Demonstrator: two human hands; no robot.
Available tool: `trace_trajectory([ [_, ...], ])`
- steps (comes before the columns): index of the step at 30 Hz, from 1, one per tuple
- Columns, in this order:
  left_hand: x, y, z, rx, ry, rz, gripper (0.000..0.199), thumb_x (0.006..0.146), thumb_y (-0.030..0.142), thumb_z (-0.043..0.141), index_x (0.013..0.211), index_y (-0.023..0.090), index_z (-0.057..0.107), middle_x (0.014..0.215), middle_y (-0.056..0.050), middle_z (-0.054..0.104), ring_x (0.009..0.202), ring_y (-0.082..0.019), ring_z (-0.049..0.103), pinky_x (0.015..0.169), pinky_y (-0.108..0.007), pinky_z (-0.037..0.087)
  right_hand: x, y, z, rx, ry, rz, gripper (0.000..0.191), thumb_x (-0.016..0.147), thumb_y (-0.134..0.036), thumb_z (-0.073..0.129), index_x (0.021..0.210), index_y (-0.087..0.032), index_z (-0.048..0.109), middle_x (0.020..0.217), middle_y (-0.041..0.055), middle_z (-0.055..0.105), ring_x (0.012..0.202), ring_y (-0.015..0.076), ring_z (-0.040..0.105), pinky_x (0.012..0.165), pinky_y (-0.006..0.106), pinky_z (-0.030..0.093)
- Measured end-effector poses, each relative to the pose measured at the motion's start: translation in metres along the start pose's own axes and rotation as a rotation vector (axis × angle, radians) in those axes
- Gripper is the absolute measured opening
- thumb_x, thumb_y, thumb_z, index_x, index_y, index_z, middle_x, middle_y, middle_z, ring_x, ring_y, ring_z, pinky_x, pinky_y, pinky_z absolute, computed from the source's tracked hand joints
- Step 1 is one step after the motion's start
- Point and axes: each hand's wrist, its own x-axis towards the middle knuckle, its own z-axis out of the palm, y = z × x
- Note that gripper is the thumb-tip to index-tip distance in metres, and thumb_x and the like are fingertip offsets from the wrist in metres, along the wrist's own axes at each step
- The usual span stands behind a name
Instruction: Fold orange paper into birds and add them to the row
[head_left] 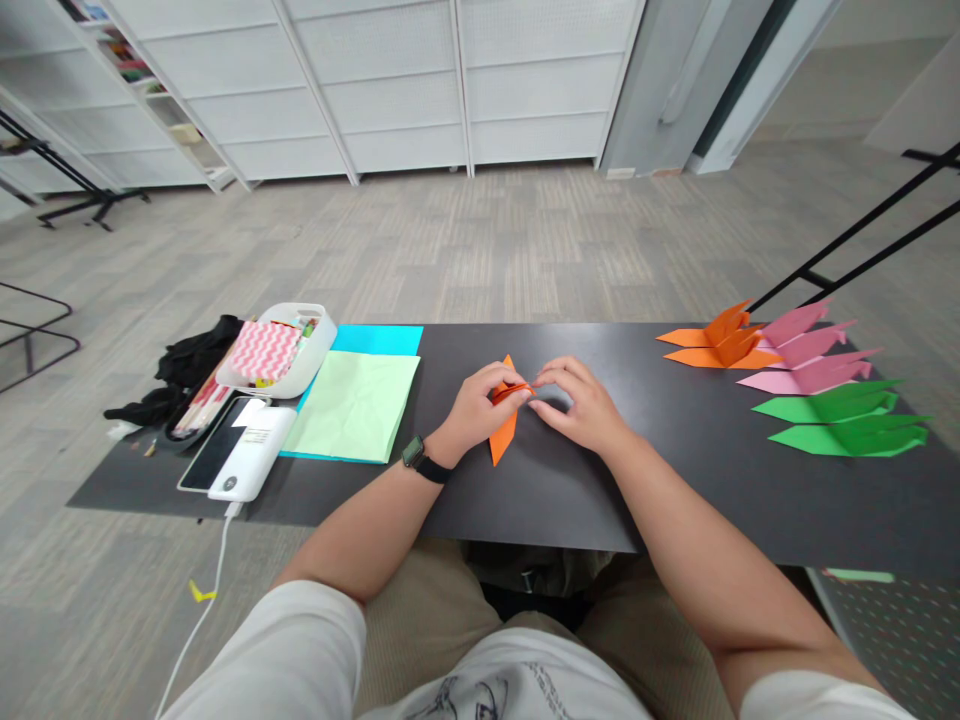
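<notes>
An orange folded paper crane [504, 440] is held over the middle of the dark table, its long points running toward and away from me. My left hand [487, 402] pinches its body between thumb and fingers, covering much of the fold. From the other side, my right hand [576, 405] closes thumb and fingertips on the narrow tip of the orange paper. At the table's right stand finished-looking folded cranes: orange cranes [721, 345], pink cranes [814, 360] and green cranes [847, 425], in a slanting row.
Left of my hands lie light green paper sheets [352, 405] over blue sheets [382, 338]. Beyond them are a white box [307, 365], a white power bank [251, 460] with a cable, a phone [214, 450] and black cloth [199, 355]. The table's front edge [555, 545] borders my lap.
</notes>
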Motion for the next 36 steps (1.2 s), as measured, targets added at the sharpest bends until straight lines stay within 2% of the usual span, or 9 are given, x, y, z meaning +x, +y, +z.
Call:
trace_trajectory([
  [5, -0.001, 0.004, 0.000, -0.024, -0.018, 0.050, 0.021, 0.102, 0.037, 0.069, 0.088, 0.021, 0.067, 0.095, -0.006, 0.073, 0.091, -0.019, 0.068, 0.090, -0.038, 0.056, -0.001, 0.001, 0.005, 0.027, -0.026, -0.001, 0.007, 0.096, -0.030, 0.073, 0.102, -0.028, 0.070, 0.110, 0.0069, 0.068, 0.107, 0.0252, 0.068, 0.095, 0.046, 0.058],
  [9, -0.002, 0.009, 0.001, -0.020, -0.002, 0.089, 0.020, 0.102, 0.036, 0.069, 0.088, 0.021, 0.067, 0.096, -0.006, 0.073, 0.094, -0.019, 0.068, 0.093, -0.039, 0.056, -0.002, 0.000, 0.009, 0.053, -0.050, -0.028, 0.008, 0.095, -0.030, 0.074, 0.100, -0.027, 0.070, 0.110, 0.0068, 0.067, 0.104, 0.0241, 0.068, 0.093, 0.044, 0.059],
  [15, -0.003, 0.012, -0.001, -0.004, 0.007, 0.065, 0.013, 0.100, 0.034, 0.071, 0.095, 0.022, 0.070, 0.102, -0.007, 0.074, 0.100, -0.021, 0.069, 0.096, -0.041, 0.056, -0.003, 0.002, 0.012, 0.018, -0.069, -0.037, 0.001, 0.097, -0.027, 0.070, 0.096, -0.027, 0.069, 0.108, 0.0066, 0.069, 0.102, 0.0238, 0.068, 0.091, 0.043, 0.059],
  [18, -0.003, 0.009, -0.002, 0.026, -0.011, 0.083, 0.012, 0.097, 0.035, 0.077, 0.099, 0.023, 0.074, 0.103, -0.006, 0.075, 0.101, -0.022, 0.070, 0.097, -0.042, 0.055, -0.004, 0.006, 0.013, -0.067, -0.066, -0.080, 0.004, 0.098, -0.028, 0.067, 0.095, -0.026, 0.070, 0.107, 0.0074, 0.069, 0.101, 0.0246, 0.067, 0.088, 0.044, 0.058],
  [23, -0.002, 0.006, -0.002, 0.072, -0.019, 0.063, 0.014, 0.097, 0.037, 0.079, 0.091, 0.024, 0.076, 0.097, -0.005, 0.078, 0.097, -0.021, 0.072, 0.095, -0.042, 0.056, -0.004, 0.008, 0.012, -0.119, -0.076, -0.082, 0.005, 0.099, -0.027, 0.067, 0.094, -0.027, 0.070, 0.106, 0.0073, 0.068, 0.099, 0.0243, 0.066, 0.087, 0.043, 0.057],
  [27, -0.002, 0.009, -0.003, 0.067, 0.038, 0.067, 0.017, 0.098, 0.038, 0.078, 0.089, 0.024, 0.076, 0.094, -0.004, 0.078, 0.093, -0.020, 0.071, 0.092, -0.040, 0.056, -0.004, 0.010, 0.011, -0.098, -0.071, -0.059, 0.005, 0.098, -0.029, 0.072, 0.103, -0.027, 0.072, 0.109, 0.0073, 0.068, 0.102, 0.0250, 0.067, 0.090, 0.044, 0.057],
  [30, -0.003, 0.012, -0.004, 0.073, 0.087, 0.081, 0.017, 0.100, 0.037, 0.075, 0.089, 0.024, 0.076, 0.093, -0.004, 0.077, 0.092, -0.020, 0.070, 0.092, -0.040, 0.056, -0.006, 0.013, 0.012, -0.108, -0.075, -0.046, 0.006, 0.097, -0.025, 0.072, 0.102, -0.028, 0.073, 0.109, 0.0065, 0.068, 0.102, 0.0248, 0.067, 0.090, 0.044, 0.058],
  [36, -0.003, 0.008, -0.004, 0.094, 0.045, 0.101, 0.019, 0.095, 0.043, 0.082, 0.099, 0.025, 0.080, 0.101, -0.006, 0.078, 0.099, -0.022, 0.072, 0.095, -0.042, 0.057, -0.006, 0.017, 0.013, -0.122, -0.073, -0.036, 0.007, 0.096, -0.023, 0.073, 0.099, -0.028, 0.074, 0.106, 0.0058, 0.070, 0.101, 0.0249, 0.068, 0.089, 0.044, 0.057],
])
